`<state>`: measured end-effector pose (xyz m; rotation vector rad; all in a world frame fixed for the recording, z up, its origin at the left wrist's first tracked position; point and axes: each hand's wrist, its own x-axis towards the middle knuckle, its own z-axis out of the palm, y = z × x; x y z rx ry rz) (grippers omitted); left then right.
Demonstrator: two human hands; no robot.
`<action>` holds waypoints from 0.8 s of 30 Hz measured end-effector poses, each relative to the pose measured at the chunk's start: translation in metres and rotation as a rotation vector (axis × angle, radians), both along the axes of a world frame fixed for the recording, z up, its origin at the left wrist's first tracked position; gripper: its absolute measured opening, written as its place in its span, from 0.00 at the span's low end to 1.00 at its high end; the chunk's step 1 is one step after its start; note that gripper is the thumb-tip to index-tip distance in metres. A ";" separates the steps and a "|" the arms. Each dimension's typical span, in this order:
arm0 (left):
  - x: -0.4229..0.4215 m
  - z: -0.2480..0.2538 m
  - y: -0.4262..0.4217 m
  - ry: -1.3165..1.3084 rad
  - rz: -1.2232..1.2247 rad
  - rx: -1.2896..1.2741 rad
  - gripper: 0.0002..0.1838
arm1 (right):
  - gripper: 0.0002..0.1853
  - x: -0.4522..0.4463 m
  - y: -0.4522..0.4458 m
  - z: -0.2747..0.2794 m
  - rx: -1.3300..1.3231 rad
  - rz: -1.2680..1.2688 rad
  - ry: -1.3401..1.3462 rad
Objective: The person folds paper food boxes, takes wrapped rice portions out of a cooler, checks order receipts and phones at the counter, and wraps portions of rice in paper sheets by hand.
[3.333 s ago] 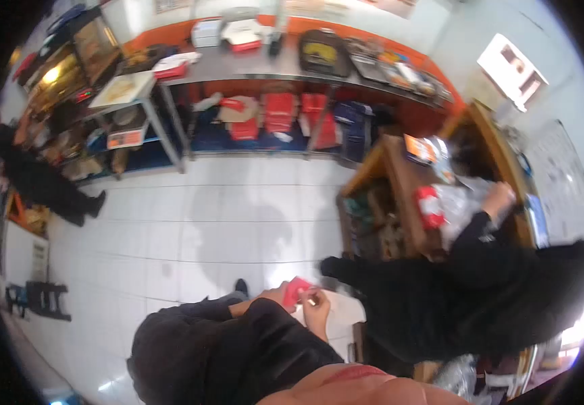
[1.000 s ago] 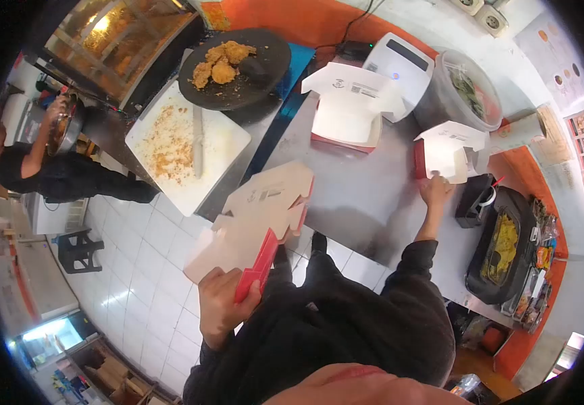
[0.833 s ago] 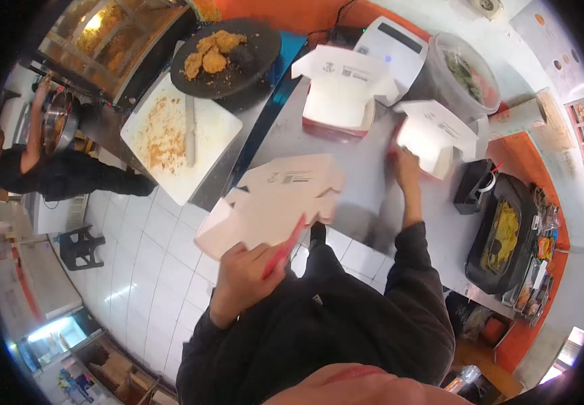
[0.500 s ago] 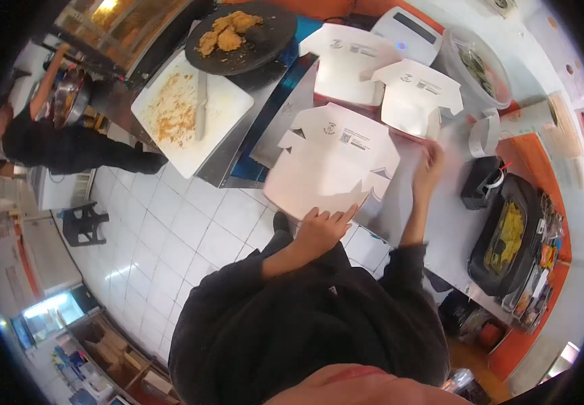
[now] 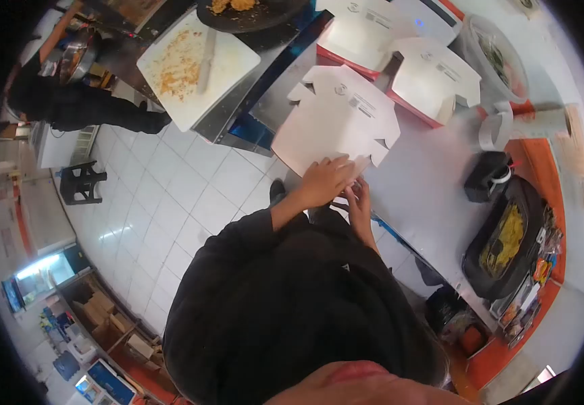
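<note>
On the metal desk (image 5: 434, 172), two open boxes (image 5: 430, 81) stand beyond the white carton (image 5: 339, 121); the right hand (image 5: 361, 202) has come from near them to the carton's near edge, beside the left hand (image 5: 329, 181). Whether either grips, I cannot tell.

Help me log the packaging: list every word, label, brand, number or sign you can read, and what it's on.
No text can be read.
Nearest box: round mark and dark print, too small.
Back-left box: dark print, too small.
Back-right box: dark print, too blurred.
Packets at far right: too blurred.
</note>
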<state>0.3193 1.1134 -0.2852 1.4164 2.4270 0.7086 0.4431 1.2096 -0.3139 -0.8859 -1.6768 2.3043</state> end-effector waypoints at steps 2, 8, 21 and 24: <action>-0.006 -0.001 0.004 -0.096 0.057 0.027 0.19 | 0.26 -0.003 0.007 0.001 -0.028 0.034 0.033; 0.006 0.050 0.007 -0.150 0.272 -0.147 0.11 | 0.30 -0.012 0.001 0.034 -0.079 0.045 0.054; -0.001 0.054 0.012 -0.250 0.136 0.030 0.11 | 0.27 -0.031 0.033 -0.011 0.183 -0.192 0.119; -0.008 0.080 0.004 -0.283 0.190 0.194 0.10 | 0.26 -0.035 0.030 0.004 0.061 -0.312 0.132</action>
